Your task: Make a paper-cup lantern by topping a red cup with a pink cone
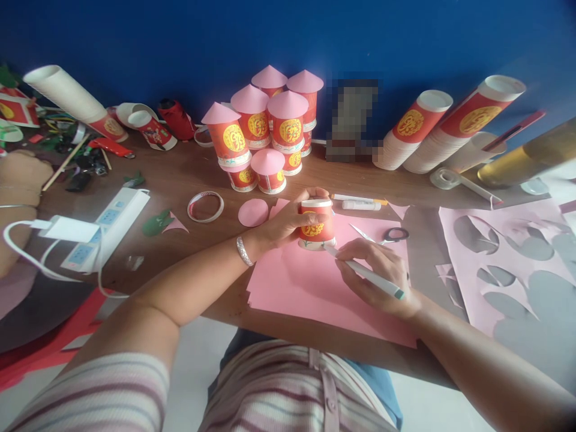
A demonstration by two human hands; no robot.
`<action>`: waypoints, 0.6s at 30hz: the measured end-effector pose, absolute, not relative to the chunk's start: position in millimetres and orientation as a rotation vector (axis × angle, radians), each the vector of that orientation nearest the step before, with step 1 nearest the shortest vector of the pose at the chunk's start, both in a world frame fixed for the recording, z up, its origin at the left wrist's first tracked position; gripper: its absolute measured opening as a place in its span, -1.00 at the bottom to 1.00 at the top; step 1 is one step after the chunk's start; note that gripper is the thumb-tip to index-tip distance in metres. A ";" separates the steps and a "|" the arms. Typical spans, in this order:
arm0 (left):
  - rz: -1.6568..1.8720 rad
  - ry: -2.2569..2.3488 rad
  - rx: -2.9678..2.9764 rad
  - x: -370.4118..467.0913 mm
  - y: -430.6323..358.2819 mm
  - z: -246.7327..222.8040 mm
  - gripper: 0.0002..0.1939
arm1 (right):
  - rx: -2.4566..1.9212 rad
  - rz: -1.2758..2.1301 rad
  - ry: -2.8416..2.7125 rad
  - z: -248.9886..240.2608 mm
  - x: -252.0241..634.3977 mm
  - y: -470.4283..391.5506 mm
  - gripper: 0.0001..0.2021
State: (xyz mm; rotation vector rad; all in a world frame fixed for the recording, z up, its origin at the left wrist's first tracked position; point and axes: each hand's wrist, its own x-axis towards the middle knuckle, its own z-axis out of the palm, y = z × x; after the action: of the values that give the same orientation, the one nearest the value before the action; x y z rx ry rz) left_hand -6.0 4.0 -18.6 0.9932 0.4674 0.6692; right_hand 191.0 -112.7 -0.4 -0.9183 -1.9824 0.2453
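Observation:
My left hand (292,219) is wrapped round a red paper cup (317,231) with a yellow emblem, held upside down over a stack of pink paper (310,288). Green marks show on the cup's white lower band. In my right hand (378,270) is a white marker pen (373,279) with a green end, its tip at that band. Just beyond lie scissors (391,235) with dark handles, a glue stick (360,205) and an orange-ended pen (360,198). To the left of the cup rests a pink paper disc (252,212).
Several red cups with pink cone roofs (288,107) stand at the back. Leaning cup stacks (472,114) and a tape roll (445,178) are on the right, near cut pink paper (463,270). On the left are a power strip (108,225) with cables and a tape ring (206,206).

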 end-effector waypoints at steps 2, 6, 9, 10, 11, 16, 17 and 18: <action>0.668 0.461 1.006 -5.6 4.2 -19.5 -0.43 | -0.919 0.256 -1.989 -0.7 191.1 -112.8 -0.83; 0.658 0.450 1.027 -4.6 4.2 -20.2 -0.44 | -0.918 0.282 -2.005 -2.4 190.6 -113.0 -0.84; 0.635 0.446 1.033 -4.5 3.7 -19.4 -0.43 | -0.900 0.297 -2.008 -3.1 190.2 -113.0 -0.83; 0.626 0.446 1.030 -4.7 3.4 -18.9 -0.43 | -0.893 0.298 -2.007 -2.9 190.0 -113.1 -0.83; 0.619 0.448 1.027 -4.9 3.2 -18.2 -0.44 | -0.886 0.297 -2.005 -2.5 190.0 -113.2 -0.82; 0.632 0.442 1.012 -6.4 2.5 -15.5 -0.45 | -0.872 0.268 -1.996 0.3 189.9 -113.9 -0.80; 0.641 0.442 1.006 -6.9 2.6 -15.3 -0.46 | -0.875 0.266 -1.993 0.7 190.0 -113.9 -0.80; 0.648 0.443 0.997 -7.3 2.9 -15.5 -0.46 | -0.877 0.261 -1.990 1.1 190.1 -113.8 -0.81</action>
State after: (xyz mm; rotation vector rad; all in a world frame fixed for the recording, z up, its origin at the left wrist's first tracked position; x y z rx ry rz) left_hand -7.3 2.9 -15.5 0.9968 0.4430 0.6478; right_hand 190.1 -113.8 1.1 -0.8767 -1.9900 0.2614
